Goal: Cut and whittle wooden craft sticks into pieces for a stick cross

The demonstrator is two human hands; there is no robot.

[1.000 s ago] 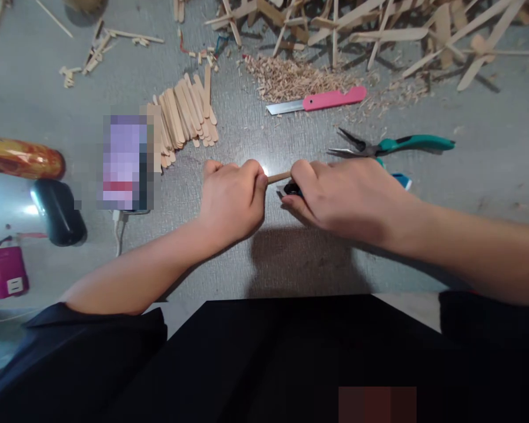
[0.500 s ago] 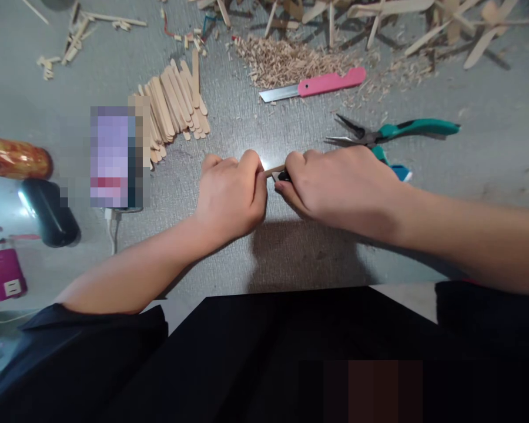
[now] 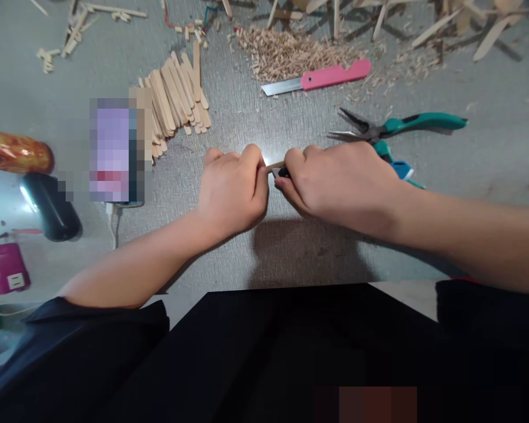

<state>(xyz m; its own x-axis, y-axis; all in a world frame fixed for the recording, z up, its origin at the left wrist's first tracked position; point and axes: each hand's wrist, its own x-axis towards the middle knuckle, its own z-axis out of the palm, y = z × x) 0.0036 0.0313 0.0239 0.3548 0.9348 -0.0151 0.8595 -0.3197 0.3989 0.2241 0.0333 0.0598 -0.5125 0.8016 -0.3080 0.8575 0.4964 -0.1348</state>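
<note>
My left hand (image 3: 233, 189) is closed around a thin wooden craft stick (image 3: 275, 166), which bridges the small gap between my hands. Closed too is my right hand (image 3: 341, 179), gripping a dark tool that looks like a craft knife (image 3: 283, 173); its small pointed metal tip touches or nearly touches the stick. Most of the knife's body is hidden under my fingers. Green-handled needle-nose pliers (image 3: 370, 130) lie with jaws apart just beyond my right hand. A blue piece (image 3: 403, 170) shows beside my right wrist; I cannot tell what it belongs to.
A pink-handled knife (image 3: 335, 74) lies before a heap of wood shavings (image 3: 286, 53). Wooden sticks (image 3: 176, 97) are stacked beside a blurred phone (image 3: 111, 150). Crossed stick pieces (image 3: 438, 26) stand along the back. At left are a black lamp-like object (image 3: 53, 205) and a purple adapter (image 3: 4, 267).
The whole view has shifted slightly, with table things sitting a little higher. Both hands keep their grips, and the stick and knife tip have barely moved between them.
</note>
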